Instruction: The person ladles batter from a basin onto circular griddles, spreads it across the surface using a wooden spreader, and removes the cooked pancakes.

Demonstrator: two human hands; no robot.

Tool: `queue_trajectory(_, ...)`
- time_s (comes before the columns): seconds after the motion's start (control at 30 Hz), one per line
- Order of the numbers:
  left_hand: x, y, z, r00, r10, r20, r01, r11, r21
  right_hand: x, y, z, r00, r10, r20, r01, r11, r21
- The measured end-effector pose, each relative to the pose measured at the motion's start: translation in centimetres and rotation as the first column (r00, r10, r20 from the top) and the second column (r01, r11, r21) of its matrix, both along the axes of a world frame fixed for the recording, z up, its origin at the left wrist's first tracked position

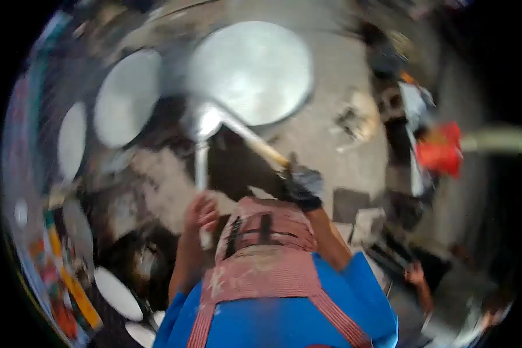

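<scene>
My bare left hand (pixel 202 213) is closed round a pale rod (pixel 201 168), whose lower end shows below my fingers. The rod runs up to a bright, shiny rounded piece (pixel 209 120), too blurred to name. My right hand (pixel 304 187), in a dark glove, grips a long stick (pixel 255 142) with a yellowish-brown lower part. It slants up and left to the same shiny piece; whether they touch or overlap I cannot tell. Just beyond lies a large whitish round disc (pixel 252 72). Both hands are in front of my pink striped apron (pixel 267 272).
More whitish discs (pixel 127 98) (pixel 71 142) stand to the left, and another disc (pixel 118 294) lies lower left. At right are a red object (pixel 439 149) and a pale lump (pixel 358 118) on the grey floor. Another person's hand (pixel 413 272) shows lower right.
</scene>
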State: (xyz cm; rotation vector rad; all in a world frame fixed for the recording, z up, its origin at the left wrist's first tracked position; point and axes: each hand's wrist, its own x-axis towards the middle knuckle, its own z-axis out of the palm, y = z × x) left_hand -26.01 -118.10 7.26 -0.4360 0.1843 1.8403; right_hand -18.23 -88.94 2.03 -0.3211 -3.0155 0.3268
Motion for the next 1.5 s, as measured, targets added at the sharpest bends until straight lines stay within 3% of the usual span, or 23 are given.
queue_trajectory(0.07, -0.3, 0.6, 3.8, 0.927, 0.067, 0.369, -0.102, 0.992, 0.075, 0.5, -0.2, -1.3, 0.989, -0.002, -0.15, 0.027, 0.986, 0.162)
queue_trajectory(0.1, 0.1, 0.9, 4.6, 0.948, 0.13, 0.292, -0.161, 0.983, 0.087, -0.2, -0.4, -0.1, 0.987, -0.128, 0.094, 0.12, 0.989, 0.082)
queue_trajectory(0.2, 0.7, -0.5, 5.3, 0.969, 0.171, 0.179, -0.196, 0.972, 0.129, -0.4, -0.5, 3.1, 0.951, -0.142, -0.276, 0.147, 0.989, -0.001)
queue_trajectory(0.3, 0.9, -1.7, 5.9, 0.979, 0.143, 0.148, -0.164, 0.976, 0.141, -1.2, 0.1, -0.7, 0.99, -0.144, -0.006, 0.144, 0.986, 0.081)
queue_trajectory(0.4, 0.6, -2.7, 5.7, 0.977, 0.193, 0.091, -0.195, 0.981, 0.017, -0.5, 2.7, -2.3, 0.931, -0.343, 0.125, 0.35, 0.936, -0.032)
queue_trajectory(0.47, 0.8, -2.4, 6.2, 0.972, 0.207, 0.114, -0.207, 0.978, -0.006, 0.6, 4.6, -1.5, 0.809, -0.571, 0.14, 0.581, 0.812, -0.05)
queue_trajectory(0.57, 1.8, -3.6, 5.0, 0.958, 0.242, 0.152, -0.243, 0.97, -0.013, 1.9, 6.0, -2.0, 0.745, -0.658, -0.108, 0.624, 0.745, -0.236)
queue_trajectory(0.67, 2.5, -7.0, 0.2, 0.977, 0.161, 0.14, -0.175, 0.98, 0.097, 0.2, 4.9, 0.3, 0.753, -0.654, -0.072, 0.565, 0.699, -0.437)
queue_trajectory(0.77, 3.6, -7.3, -0.9, 0.948, 0.184, 0.259, -0.232, 0.958, 0.167, -3.1, 3.4, -0.1, 0.857, -0.513, 0.047, 0.436, 0.673, -0.597)
queue_trajectory(0.8, 4.5, -7.3, -1.2, 0.922, 0.248, 0.296, -0.292, 0.949, 0.115, -4.1, 2.7, -0.2, 0.881, -0.455, 0.132, 0.4, 0.566, -0.721)
queue_trajectory(0.83, 5.4, -7.2, -1.6, 0.892, 0.313, 0.327, -0.351, 0.934, 0.063, -5.2, 0.9, -0.1, 0.882, -0.439, 0.174, 0.266, 0.159, -0.951)
queue_trajectory(0.87, 6.2, -7.4, -1.7, 0.882, 0.394, 0.259, -0.417, 0.908, 0.038, -6.8, -0.1, 0.1, 0.936, -0.308, 0.169, 0.267, 0.312, -0.912)
queue_trajectory(0.9, 6.9, -7.4, -1.9, 0.861, 0.471, 0.192, -0.482, 0.876, 0.016, -8.8, -1.7, -0.7, 0.945, -0.263, 0.195, 0.246, 0.177, -0.953)
queue_trajectory(0.93, 7.3, -7.0, -1.1, 0.804, 0.583, 0.119, -0.573, 0.813, -0.105, -10.2, -2.1, -3.8, 0.971, -0.118, 0.21, 0.236, 0.293, -0.927)
queue_trajectory(1.0, 7.8, -5.7, 0.3, 0.676, 0.736, -0.05, -0.694, 0.612, -0.38, -14.5, -4.1, -4.7, 0.95, 0.081, 0.301, 0.268, 0.282, -0.921)
queue_trajectory(1.1, 10.4, -2.4, 2.7, 0.423, 0.887, -0.185, -0.871, 0.342, -0.352, -20.2, -6.9, -6.5, 0.906, 0.419, 0.056, -0.013, 0.161, -0.987)
queue_trajectory(1.13, 10.9, -1.3, 3.9, 0.347, 0.904, -0.249, -0.896, 0.241, -0.374, -22.4, -7.4, -6.4, 0.818, 0.534, 0.216, 0.244, 0.019, -0.97)
queue_trajectory(1.2, 12.9, 1.1, 0.6, 0.259, 0.93, -0.262, -0.919, 0.154, -0.362, -26.2, -9.4, -5.3, 0.602, 0.794, 0.087, -0.082, 0.17, -0.982)
queue_trajectory(1.27, 18.0, -0.6, -0.9, 0.051, 0.998, 0.036, -0.969, 0.058, -0.239, -24.1, -17.2, -2.7, 0.506, 0.862, 0.004, -0.114, 0.072, -0.991)
queue_trajectory(1.3, 18.7, 0.1, -0.1, -0.107, 0.987, 0.118, -0.97, -0.078, -0.231, -24.1, -19.4, -1.6, 0.462, 0.886, -0.04, -0.125, 0.02, -0.992)
queue_trajectory(1.4, 25.0, 0.0, 0.9, -0.29, 0.956, 0.055, -0.948, -0.279, -0.152, -20.5, -28.6, -2.5, 0.021, 0.945, -0.327, -0.72, -0.213, -0.66)
queue_trajectory(1.43, 27.0, 0.3, -0.1, -0.343, 0.938, 0.059, -0.93, -0.329, -0.163, -18.8, -31.5, -1.8, 0.04, 0.999, -0.035, -0.619, -0.003, -0.786)
queue_trajectory(1.5, 29.7, 0.4, 0.3, -0.475, 0.879, 0.048, -0.864, -0.455, -0.214, -14.4, -35.6, -2.1, -0.015, 0.995, 0.094, -0.41, 0.08, -0.908)
